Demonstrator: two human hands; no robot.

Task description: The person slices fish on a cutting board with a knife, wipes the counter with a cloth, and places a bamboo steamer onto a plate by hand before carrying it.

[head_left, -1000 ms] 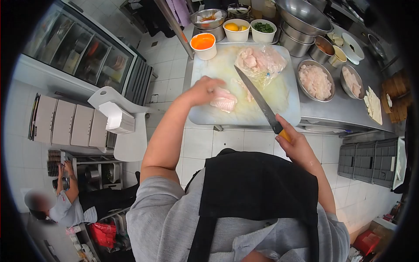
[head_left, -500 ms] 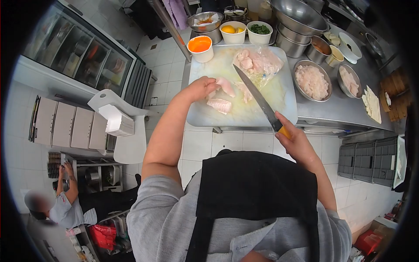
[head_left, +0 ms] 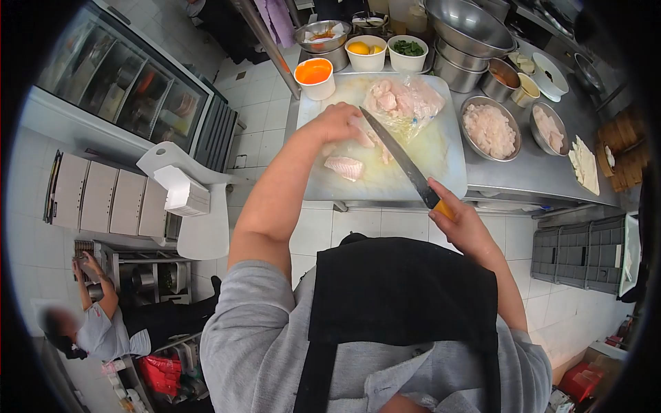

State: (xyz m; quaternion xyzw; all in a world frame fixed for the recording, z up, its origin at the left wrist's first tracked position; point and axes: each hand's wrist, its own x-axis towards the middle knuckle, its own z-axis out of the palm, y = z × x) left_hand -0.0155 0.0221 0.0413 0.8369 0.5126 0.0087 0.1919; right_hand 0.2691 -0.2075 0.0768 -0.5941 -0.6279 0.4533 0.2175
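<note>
My right hand (head_left: 457,219) is closed around the yellow handle of a long kitchen knife (head_left: 403,157), whose blade slants up and left over the cutting board (head_left: 447,175). My left hand (head_left: 337,124) has its fingers curled on a pale fish fillet piece (head_left: 363,136), close to the blade's tip; the fingertips are partly hidden. Below that hand another fish piece (head_left: 344,167) lies flat on the board. At the back of the board sits a clear plastic bag (head_left: 428,103) with more pale pieces on it.
Right of the board stand a metal bowl of chopped pale flesh (head_left: 490,127) and a smaller bowl (head_left: 549,129). Behind it are an orange-filled tub (head_left: 315,79), a lemon tub (head_left: 366,58) and a greens tub (head_left: 407,54). A co-worker (head_left: 103,330) is at the lower left.
My left hand has moved right and slightly up with the fish fillet piece, nearer the blade. The knife has shifted slightly left. The co-worker's arms have moved.
</note>
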